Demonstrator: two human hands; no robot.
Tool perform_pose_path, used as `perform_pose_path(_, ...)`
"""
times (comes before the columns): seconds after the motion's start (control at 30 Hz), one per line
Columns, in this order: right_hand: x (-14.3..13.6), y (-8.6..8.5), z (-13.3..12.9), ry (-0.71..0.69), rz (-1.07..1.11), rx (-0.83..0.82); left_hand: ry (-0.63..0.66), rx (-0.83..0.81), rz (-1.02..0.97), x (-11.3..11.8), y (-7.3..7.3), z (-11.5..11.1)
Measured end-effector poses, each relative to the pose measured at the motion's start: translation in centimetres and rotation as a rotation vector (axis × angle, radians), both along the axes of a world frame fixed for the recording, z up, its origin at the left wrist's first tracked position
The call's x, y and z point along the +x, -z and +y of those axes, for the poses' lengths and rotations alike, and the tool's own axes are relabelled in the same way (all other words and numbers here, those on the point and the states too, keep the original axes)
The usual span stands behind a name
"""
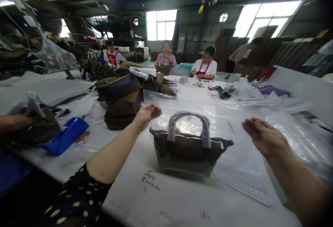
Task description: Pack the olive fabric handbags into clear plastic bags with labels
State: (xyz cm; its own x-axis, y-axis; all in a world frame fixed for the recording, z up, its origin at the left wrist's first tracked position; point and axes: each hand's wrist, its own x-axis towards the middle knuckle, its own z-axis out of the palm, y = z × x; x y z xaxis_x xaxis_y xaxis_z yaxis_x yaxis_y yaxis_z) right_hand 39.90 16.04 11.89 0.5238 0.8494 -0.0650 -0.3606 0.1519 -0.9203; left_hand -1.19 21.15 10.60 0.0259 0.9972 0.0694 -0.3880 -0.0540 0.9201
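A dark olive handbag (186, 154) stands upright on the white table in front of me, its two arched handles wrapped in pale protective film. A transparent plastic bag (221, 111) surrounds it, its upper edge stretched wide above the handles. At the upper left, my left hand (147, 114) pinches one side of that edge between thumb and fingers. My right hand (267, 137) is closed on the opposite side, fingers bent together. Neither hand touches the handbag.
Brown bags (122, 95) are piled beyond my left forearm. A blue tape dispenser (67, 135) lies at left, near another person's arm (15, 124) and an olive bag. A printed sheet (247, 178) and loose plastic (309, 147) lie at right. Several people work across the table.
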Motion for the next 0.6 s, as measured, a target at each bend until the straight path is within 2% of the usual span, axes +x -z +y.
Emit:
perform_pose_path(0.07, 0.8, -0.7, -0.1, -0.012, -0.008, 0.058, 0.031, 0.056, 0.031, -1.0, -1.4, 0.3)
perform_pose_path(0.1, 1.5, -0.3, -0.6, -0.032, -0.026, 0.067, 0.081, 0.077, 0.084, -1.7, -1.7, -0.1)
perform_pose_path(0.17, 2.7, 2.4, -2.4, -0.097, -0.089, 0.02, 0.239, 0.068, 0.266, -2.9, -0.9, -1.7)
perform_pose_path(0.2, 3.2, 4.4, -3.5, -0.149, -0.13, -0.039, 0.32, 0.035, 0.366, -3.4, 0.1, -2.7)
perform_pose_path(0.27, 3.6, 9.1, -6.0, -0.266, -0.217, -0.18, 0.439, -0.052, 0.506, -3.8, 3.0, -4.9)
perform_pose_path(0.33, 3.4, 13.6, -8.6, -0.388, -0.299, -0.281, 0.51, -0.129, 0.563, -3.7, 6.4, -7.1)
perform_pose_path(0.4, 3.0, 17.3, -11.0, -0.498, -0.365, -0.339, 0.587, -0.192, 0.588, -3.3, 9.3, -9.2)
perform_pose_path(0.5, 2.8, 20.4, -14.0, -0.608, -0.447, -0.402, 0.681, -0.248, 0.61, -3.1, 12.0, -11.8)
perform_pose_path(0.6, 2.8, 20.6, -16.3, -0.675, -0.521, -0.433, 0.724, -0.259, 0.616, -3.3, 12.9, -13.7)
